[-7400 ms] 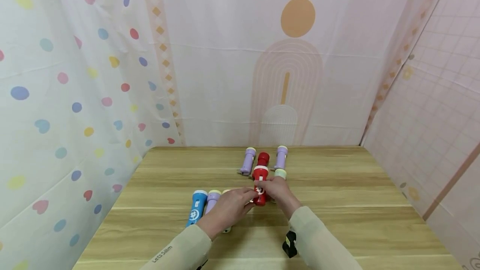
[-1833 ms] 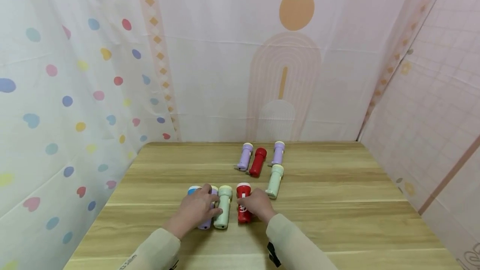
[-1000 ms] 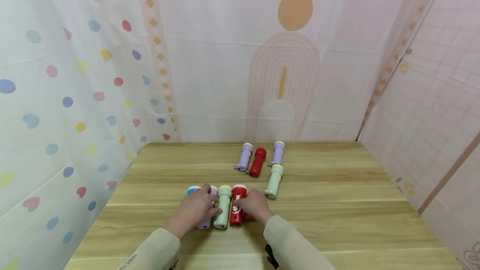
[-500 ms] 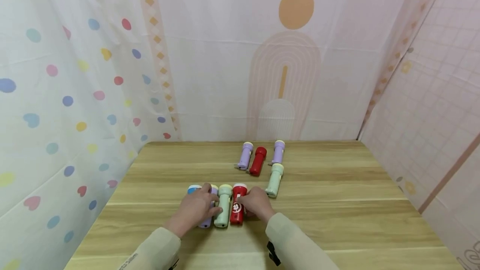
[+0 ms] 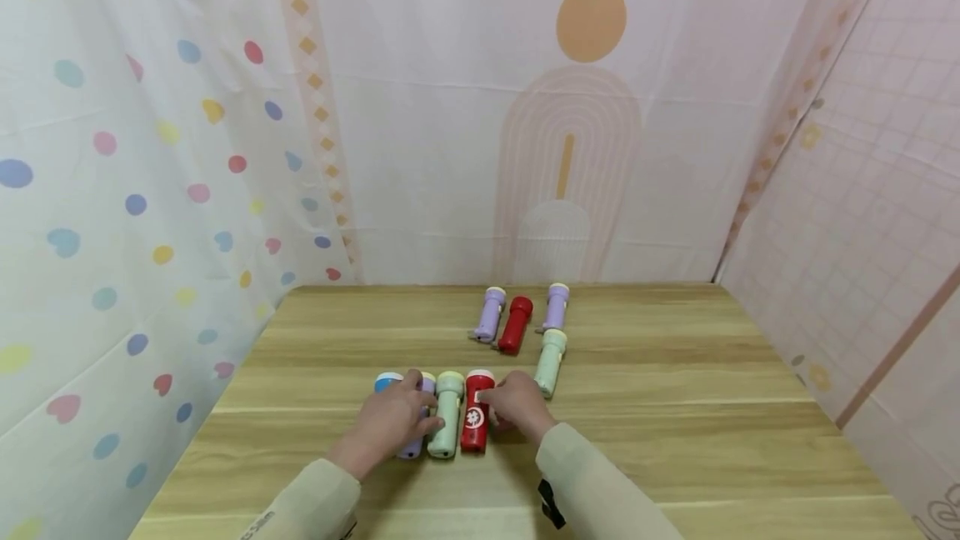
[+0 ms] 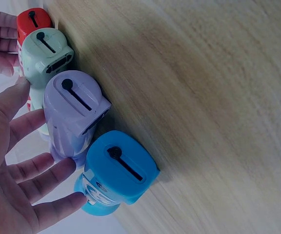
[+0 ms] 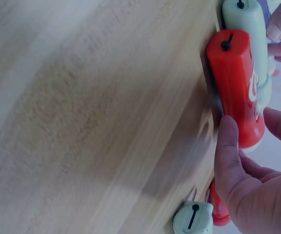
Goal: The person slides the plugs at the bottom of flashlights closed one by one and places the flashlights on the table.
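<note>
In the head view, a blue flashlight, a purple flashlight, a pale green flashlight and a red flashlight lie side by side. My left hand spreads over the first three and partly covers the blue and purple ones; its thumb lies by the green one. The left wrist view shows its fingertips at the blue body. My right hand is at the red flashlight's right side, one fingertip by its switch. In the right wrist view its fingers are spread around the lower side.
Farther back on the wooden table lie two purple flashlights, a red flashlight between them, and a pale green flashlight to the right. A patterned curtain hangs behind the table.
The red flashlight, held up in both hands at first, was set down and slid left beside the green one. My right fingers have since shifted up and right, baring its label. The left hand stays put.
</note>
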`<control>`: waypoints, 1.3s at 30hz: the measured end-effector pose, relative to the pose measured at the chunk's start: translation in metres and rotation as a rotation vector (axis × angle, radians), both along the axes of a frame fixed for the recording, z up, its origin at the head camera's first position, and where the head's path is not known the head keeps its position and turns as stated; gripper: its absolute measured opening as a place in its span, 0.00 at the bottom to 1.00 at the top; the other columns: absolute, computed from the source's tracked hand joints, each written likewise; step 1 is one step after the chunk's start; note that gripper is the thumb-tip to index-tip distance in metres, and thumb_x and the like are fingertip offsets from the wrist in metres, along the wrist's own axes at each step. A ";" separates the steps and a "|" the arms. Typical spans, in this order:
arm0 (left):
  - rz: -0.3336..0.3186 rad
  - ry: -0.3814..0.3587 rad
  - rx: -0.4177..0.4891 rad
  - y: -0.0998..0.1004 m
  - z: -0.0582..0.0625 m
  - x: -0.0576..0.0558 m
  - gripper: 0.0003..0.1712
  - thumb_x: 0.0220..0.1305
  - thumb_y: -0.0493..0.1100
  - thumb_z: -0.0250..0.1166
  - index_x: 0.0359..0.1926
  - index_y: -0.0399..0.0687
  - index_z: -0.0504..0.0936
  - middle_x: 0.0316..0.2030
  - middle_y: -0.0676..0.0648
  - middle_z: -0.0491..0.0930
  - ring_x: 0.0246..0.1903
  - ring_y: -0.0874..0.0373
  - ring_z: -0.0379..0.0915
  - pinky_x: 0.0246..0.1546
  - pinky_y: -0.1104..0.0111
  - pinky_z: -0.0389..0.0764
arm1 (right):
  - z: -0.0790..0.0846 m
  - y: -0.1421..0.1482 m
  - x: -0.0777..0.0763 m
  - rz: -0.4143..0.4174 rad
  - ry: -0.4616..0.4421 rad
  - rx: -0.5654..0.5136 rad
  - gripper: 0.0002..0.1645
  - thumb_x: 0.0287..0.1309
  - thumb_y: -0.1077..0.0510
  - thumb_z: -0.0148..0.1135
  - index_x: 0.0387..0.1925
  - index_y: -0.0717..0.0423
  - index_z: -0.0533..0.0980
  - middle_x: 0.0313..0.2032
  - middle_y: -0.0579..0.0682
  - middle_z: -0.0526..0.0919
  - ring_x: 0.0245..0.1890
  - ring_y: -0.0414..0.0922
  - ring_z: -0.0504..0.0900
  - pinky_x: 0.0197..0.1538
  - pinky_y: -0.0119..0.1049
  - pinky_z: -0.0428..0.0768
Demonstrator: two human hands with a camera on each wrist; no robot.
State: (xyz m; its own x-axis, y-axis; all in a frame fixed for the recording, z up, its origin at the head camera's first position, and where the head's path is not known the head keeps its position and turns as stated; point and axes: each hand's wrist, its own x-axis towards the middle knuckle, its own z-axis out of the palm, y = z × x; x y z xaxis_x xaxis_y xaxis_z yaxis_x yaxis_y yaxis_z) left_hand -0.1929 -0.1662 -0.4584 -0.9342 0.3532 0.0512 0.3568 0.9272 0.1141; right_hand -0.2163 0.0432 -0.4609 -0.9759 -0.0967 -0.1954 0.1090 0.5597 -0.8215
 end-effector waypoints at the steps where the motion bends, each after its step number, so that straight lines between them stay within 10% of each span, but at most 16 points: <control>1: 0.002 -0.002 0.000 0.000 0.000 0.000 0.20 0.59 0.58 0.71 0.46 0.51 0.88 0.53 0.38 0.74 0.41 0.46 0.78 0.36 0.53 0.82 | 0.001 0.001 -0.001 0.000 0.001 0.005 0.20 0.59 0.56 0.67 0.16 0.61 0.76 0.12 0.48 0.72 0.14 0.43 0.71 0.21 0.34 0.73; 8: -0.002 -0.006 0.007 0.000 0.001 0.000 0.20 0.59 0.58 0.71 0.45 0.51 0.88 0.53 0.38 0.74 0.43 0.45 0.78 0.36 0.52 0.82 | 0.010 0.012 -0.014 -0.023 0.061 0.027 0.23 0.60 0.54 0.66 0.13 0.52 0.69 0.10 0.45 0.70 0.14 0.41 0.71 0.22 0.32 0.70; 19: -0.009 0.002 0.005 -0.001 0.000 0.001 0.19 0.60 0.58 0.71 0.45 0.50 0.88 0.53 0.38 0.74 0.42 0.46 0.78 0.36 0.52 0.82 | 0.040 0.045 -0.038 -0.202 0.116 -0.010 0.14 0.61 0.55 0.64 0.37 0.64 0.80 0.28 0.52 0.80 0.23 0.44 0.78 0.26 0.33 0.77; 26: -0.022 0.005 0.008 -0.001 -0.001 0.001 0.19 0.59 0.58 0.71 0.44 0.50 0.88 0.52 0.37 0.74 0.41 0.46 0.78 0.36 0.52 0.82 | 0.040 0.067 -0.046 -0.242 0.182 0.144 0.19 0.61 0.52 0.62 0.41 0.66 0.81 0.36 0.56 0.84 0.30 0.47 0.79 0.32 0.37 0.76; 34: -0.024 0.022 0.019 -0.003 -0.001 0.003 0.19 0.59 0.57 0.71 0.43 0.49 0.88 0.52 0.37 0.74 0.41 0.45 0.78 0.36 0.52 0.82 | 0.033 0.087 -0.050 -0.297 0.202 0.194 0.22 0.61 0.52 0.60 0.42 0.71 0.79 0.42 0.64 0.84 0.39 0.56 0.80 0.44 0.50 0.77; 39: -0.029 0.031 0.023 -0.004 0.000 0.002 0.19 0.59 0.56 0.71 0.43 0.49 0.88 0.52 0.37 0.75 0.41 0.45 0.78 0.35 0.52 0.82 | 0.030 0.086 -0.050 -0.268 0.158 0.209 0.20 0.60 0.50 0.62 0.30 0.66 0.77 0.29 0.58 0.80 0.30 0.51 0.76 0.34 0.43 0.74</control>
State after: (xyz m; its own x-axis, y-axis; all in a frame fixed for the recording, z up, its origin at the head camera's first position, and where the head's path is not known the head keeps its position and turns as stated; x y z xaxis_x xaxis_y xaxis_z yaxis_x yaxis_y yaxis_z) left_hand -0.1905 -0.1702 -0.4584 -0.9214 0.3784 0.0886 0.3871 0.9136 0.1241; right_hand -0.2668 0.1294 -0.4305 -0.9809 0.1924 -0.0285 0.1552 0.6857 -0.7112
